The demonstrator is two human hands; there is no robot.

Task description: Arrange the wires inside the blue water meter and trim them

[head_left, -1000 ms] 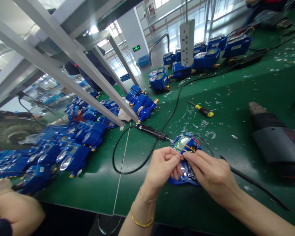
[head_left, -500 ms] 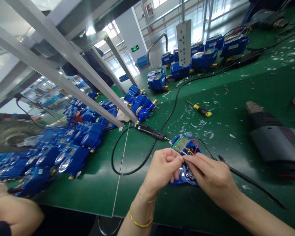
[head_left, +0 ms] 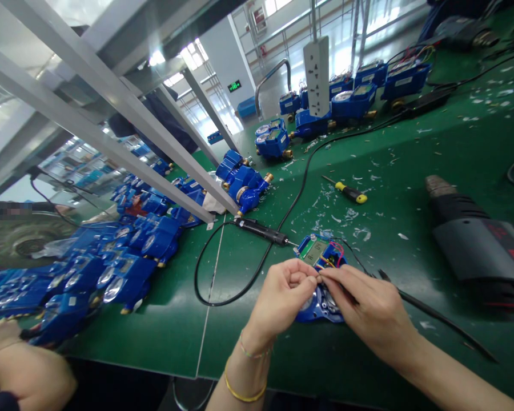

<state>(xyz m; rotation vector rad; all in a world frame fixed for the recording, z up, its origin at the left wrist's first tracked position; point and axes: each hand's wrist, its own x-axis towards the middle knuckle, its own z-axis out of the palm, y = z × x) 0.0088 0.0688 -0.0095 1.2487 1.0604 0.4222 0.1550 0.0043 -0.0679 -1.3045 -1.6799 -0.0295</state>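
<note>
Left hand (head_left: 278, 297), right hand (head_left: 372, 302): fingers pinched closed, tips together; anything held, we cannot tell. Uncovered blue meter (head_left: 314, 252): beneath and just beyond fingertips, wires (head_left: 338, 250) exposed. Step, we judge: fine wire handling; next move calls for steady pinches.

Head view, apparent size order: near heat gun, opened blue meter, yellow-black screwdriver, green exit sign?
Largest to smallest:
Near heat gun, cut off by frame
Opened blue meter, partly hidden
Yellow-black screwdriver
Green exit sign
</note>
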